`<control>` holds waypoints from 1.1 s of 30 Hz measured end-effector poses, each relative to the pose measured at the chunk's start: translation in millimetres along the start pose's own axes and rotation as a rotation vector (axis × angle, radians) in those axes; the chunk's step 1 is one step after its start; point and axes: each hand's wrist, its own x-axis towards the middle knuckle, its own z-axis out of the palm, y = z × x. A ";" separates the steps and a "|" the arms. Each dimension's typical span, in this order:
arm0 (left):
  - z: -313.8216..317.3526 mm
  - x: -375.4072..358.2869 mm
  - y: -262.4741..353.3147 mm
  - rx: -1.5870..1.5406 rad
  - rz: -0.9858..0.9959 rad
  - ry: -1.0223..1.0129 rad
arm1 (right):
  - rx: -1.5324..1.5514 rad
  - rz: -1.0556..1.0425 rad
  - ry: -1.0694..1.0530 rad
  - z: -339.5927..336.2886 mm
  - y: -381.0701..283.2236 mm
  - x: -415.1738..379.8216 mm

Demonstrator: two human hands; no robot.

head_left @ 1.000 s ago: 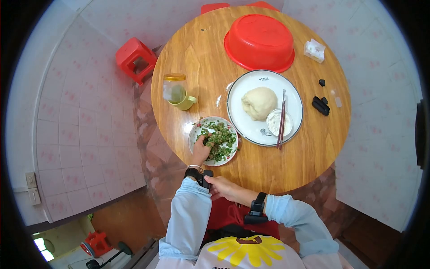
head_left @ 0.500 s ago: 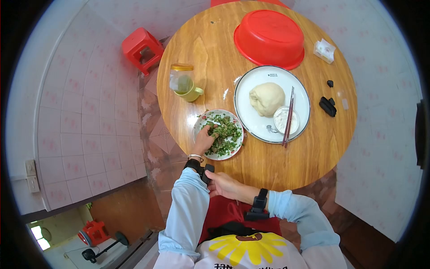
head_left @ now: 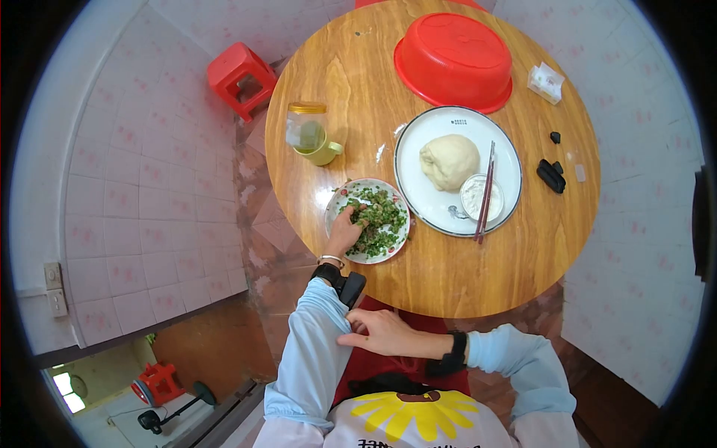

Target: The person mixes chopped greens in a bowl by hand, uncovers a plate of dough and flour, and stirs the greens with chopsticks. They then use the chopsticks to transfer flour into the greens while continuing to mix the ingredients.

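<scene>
My left hand (head_left: 344, 230) reaches into a white bowl (head_left: 331, 216) of chopped greens (head_left: 382, 216). Its fingers are curled into the greens, with the tips hidden among them. Just below the bowl, my right hand (head_left: 379, 331) pinches the pale blue left sleeve (head_left: 317, 317) near the wrist, below a black wrist device (head_left: 351, 287). To the right of the bowl, a large white plate (head_left: 418, 216) carries a ball of dough (head_left: 449, 160), a small bowl of white powder (head_left: 474, 196) and a pair of chopsticks (head_left: 487, 190) resting across that small bowl.
An upturned red basin (head_left: 455, 60) is at the back of the round wooden table (head_left: 351, 75). A yellow-green mug (head_left: 323, 153) stands at the left by a gold-lidded jar (head_left: 306, 123). Black pieces (head_left: 551, 176) and a tissue pack (head_left: 546, 82) lie at the right. A red stool (head_left: 243, 78) stands beyond.
My right hand has moved down from the left wrist device to the sleeve, pulling at the cloth. My left hand stays in the bowl. The view has shifted slightly.
</scene>
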 end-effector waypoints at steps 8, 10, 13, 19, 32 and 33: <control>0.5 7.7 -11.3 -0.177 -0.020 -0.083 | -0.069 -0.948 -0.188 31.7 -44.2 -19.1; -3.8 4.9 -1.0 -0.160 0.001 -0.092 | 0.213 -0.701 -0.564 43.5 -53.0 -15.2; -4.2 4.5 0.2 -0.046 -0.012 -0.113 | 0.192 -0.561 -0.678 55.1 -63.2 -12.7; -3.5 6.1 -3.3 -0.103 0.013 -0.099 | 0.099 -1.231 -0.263 86.6 -59.0 -11.7; -5.2 7.7 -2.8 -0.019 0.041 -0.102 | -0.053 -1.318 -0.222 79.1 -72.9 -18.1; -5.4 6.0 -1.5 -0.017 0.040 -0.101 | -0.145 -1.312 -0.298 78.8 -78.0 -18.4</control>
